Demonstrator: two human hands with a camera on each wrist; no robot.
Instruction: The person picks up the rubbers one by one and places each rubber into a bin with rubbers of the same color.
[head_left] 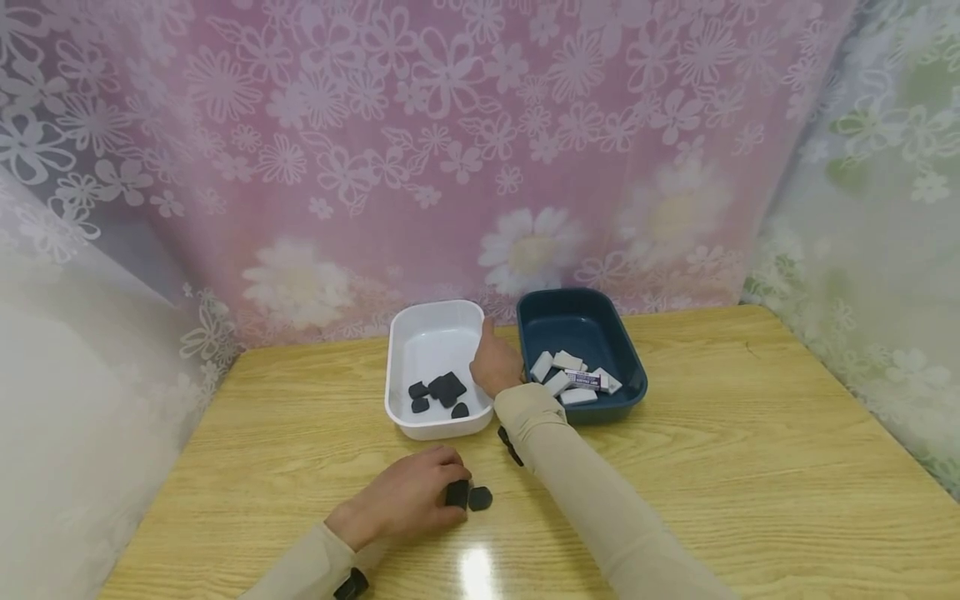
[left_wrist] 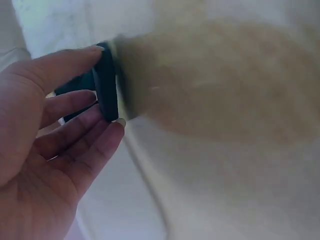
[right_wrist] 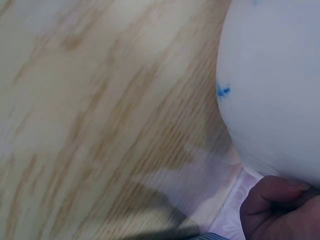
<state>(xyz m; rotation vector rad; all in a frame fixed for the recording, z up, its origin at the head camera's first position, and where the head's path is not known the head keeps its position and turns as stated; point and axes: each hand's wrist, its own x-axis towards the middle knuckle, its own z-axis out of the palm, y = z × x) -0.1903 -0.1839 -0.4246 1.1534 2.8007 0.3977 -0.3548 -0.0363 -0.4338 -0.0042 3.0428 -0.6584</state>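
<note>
My left hand (head_left: 412, 496) pinches a flat black block (head_left: 457, 493) between thumb and fingertips, low over the table. In the left wrist view the block (left_wrist: 106, 85) stands on edge between the thumb and the fingers. Right beside it on the table lies a small black piece (head_left: 480, 498). My right hand (head_left: 498, 362) grips the right side of the white basin (head_left: 400, 367); in the right wrist view its fingers (right_wrist: 272, 192) curl against the basin's wall (right_wrist: 275, 100). Several black pieces (head_left: 447, 389) lie inside the white basin.
A dark blue basin (head_left: 637, 367) stands right of the white one, holding several white erasers (head_left: 567, 360), one in a printed sleeve (head_left: 587, 381). Both stand on a wood-grain table (head_left: 750, 433). A flowered pink curtain (head_left: 450, 167) hangs behind the table.
</note>
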